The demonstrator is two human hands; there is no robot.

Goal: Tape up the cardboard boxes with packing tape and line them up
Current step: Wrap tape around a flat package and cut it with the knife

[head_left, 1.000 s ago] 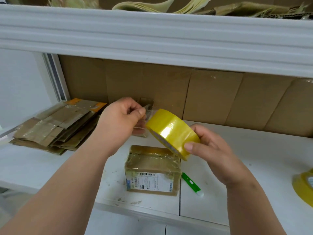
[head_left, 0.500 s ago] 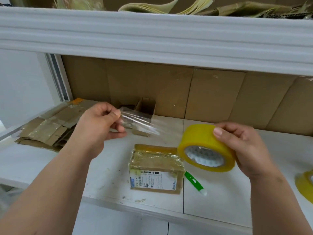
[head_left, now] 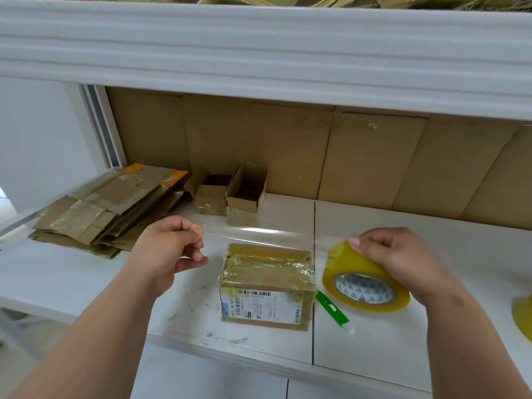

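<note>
**Tape stretched above the box**

My left hand (head_left: 169,249) pinches the free end of a clear strip of packing tape (head_left: 259,233) between thumb and curled fingers. My right hand (head_left: 400,260) grips the yellow roll of packing tape (head_left: 364,280), fingers curled over its top edge, the printed cardboard core facing me. The strip runs level between my hands, above the far side of a small brown cardboard box (head_left: 266,286) that sits on the white shelf (head_left: 374,347), already wrapped in glossy tape and bearing a white barcode label on its near face. A green and white pen-like tool (head_left: 332,311) lies just right of the box, under the roll. Further back stand two small open cardboard boxes (head_left: 230,194), touching side by side. To the left lies a stack of flattened cardboard (head_left: 106,208). A second yellow tape roll (head_left: 524,315) shows at the right edge.
</note>
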